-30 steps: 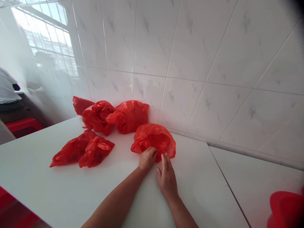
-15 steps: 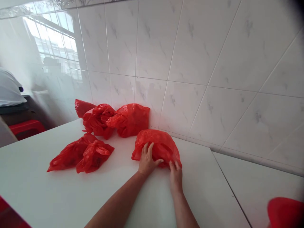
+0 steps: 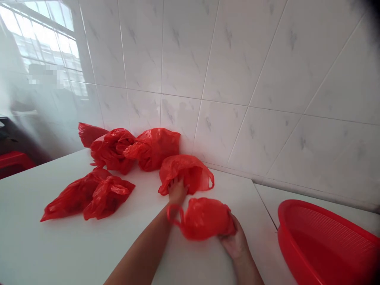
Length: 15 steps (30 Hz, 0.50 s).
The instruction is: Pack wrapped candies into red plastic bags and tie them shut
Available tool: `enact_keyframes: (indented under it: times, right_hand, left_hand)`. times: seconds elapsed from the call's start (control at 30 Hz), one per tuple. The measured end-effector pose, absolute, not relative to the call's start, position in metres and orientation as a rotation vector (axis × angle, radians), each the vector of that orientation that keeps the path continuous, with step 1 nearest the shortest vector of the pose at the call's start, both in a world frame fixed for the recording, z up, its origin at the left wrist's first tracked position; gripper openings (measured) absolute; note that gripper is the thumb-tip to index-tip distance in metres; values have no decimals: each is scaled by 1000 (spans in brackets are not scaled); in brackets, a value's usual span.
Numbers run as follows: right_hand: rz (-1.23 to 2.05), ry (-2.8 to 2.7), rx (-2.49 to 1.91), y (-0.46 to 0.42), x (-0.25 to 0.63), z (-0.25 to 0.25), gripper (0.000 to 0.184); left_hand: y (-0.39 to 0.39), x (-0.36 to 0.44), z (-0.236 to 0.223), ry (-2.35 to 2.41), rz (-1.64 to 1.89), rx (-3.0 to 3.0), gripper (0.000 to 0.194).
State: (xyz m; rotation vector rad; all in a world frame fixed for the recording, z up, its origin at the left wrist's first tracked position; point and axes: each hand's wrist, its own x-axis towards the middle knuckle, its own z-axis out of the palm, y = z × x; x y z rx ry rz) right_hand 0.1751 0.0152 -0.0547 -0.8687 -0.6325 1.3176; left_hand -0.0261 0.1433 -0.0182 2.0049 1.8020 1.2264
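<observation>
A red plastic bag lies on the white table with its mouth towards me and one loop handle out to the right. My left hand reaches into that mouth, fingers apart over the lower edge; the fingertips are partly hidden by the film. In my right hand is a smaller, filled red plastic bag, gripped at its right end just above the tabletop. Its loop handle hangs out to the left, across my left forearm. What the smaller bag contains cannot be seen.
Several bulging red bags stand by the tiled wall. More red bags lie on the table at left. A red plastic basket is at right, and a red stool shows at the left edge.
My right hand has drawn the smaller bag out towards me, away from the larger bag, whose mouth now gapes. The view has turned right, bringing the basket further in.
</observation>
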Motion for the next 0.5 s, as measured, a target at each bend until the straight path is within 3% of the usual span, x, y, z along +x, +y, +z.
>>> enact_keyframes:
  times: [0.13, 0.3, 0.4, 0.5]
  right_hand:
    - [1415, -545, -879, -28, 214, -51, 33]
    - [1261, -444, -886, -50, 245, -49, 38]
    - [1208, -462, -892, -46, 246, -48, 41]
    - [1214, -523, -914, -42, 242, -46, 43]
  left_hand:
    - [150, -29, -17, 1749, 1325, 1938, 45]
    - [123, -25, -27, 1668, 1297, 1901, 56]
    - [88, -22, -32, 1585, 1346, 1981, 52]
    - [50, -18, -34, 1198, 1302, 2168, 46]
